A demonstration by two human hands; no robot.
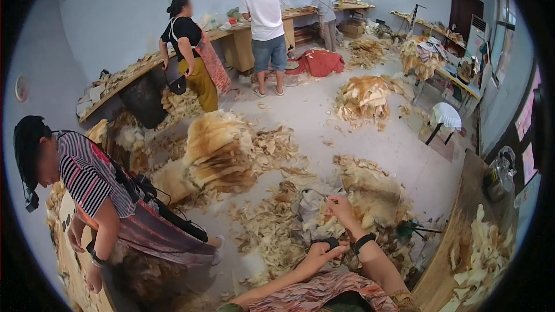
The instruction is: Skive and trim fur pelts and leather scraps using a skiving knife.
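Note:
My left hand (pixel 319 254) is closed around a small black object (pixel 332 242), its fingers close to my right forearm. My right hand (pixel 342 209) is raised ahead of it with the fingers curled together. Whatever those fingers hold, if anything, is too small to make out. A wide black band (pixel 364 242) circles my right wrist. Below and beyond my hands lie loose tan and cream fur scraps (pixel 266 237) and a crumpled greyish cloth or bag (pixel 309 211). A larger pile of pelts (pixel 370 182) rises just beyond my right hand. A patterned reddish apron (pixel 312 294) covers my lap.
Left, a person in a striped top (pixel 95 167) bends over a board. A tall pelt stack (pixel 217 150) stands mid-floor. Three people work along the far bench (pixel 228 32). At right are a wooden board (pixel 462 214) with scraps, a metal pot (pixel 500 179) and a covered stool (pixel 445 115).

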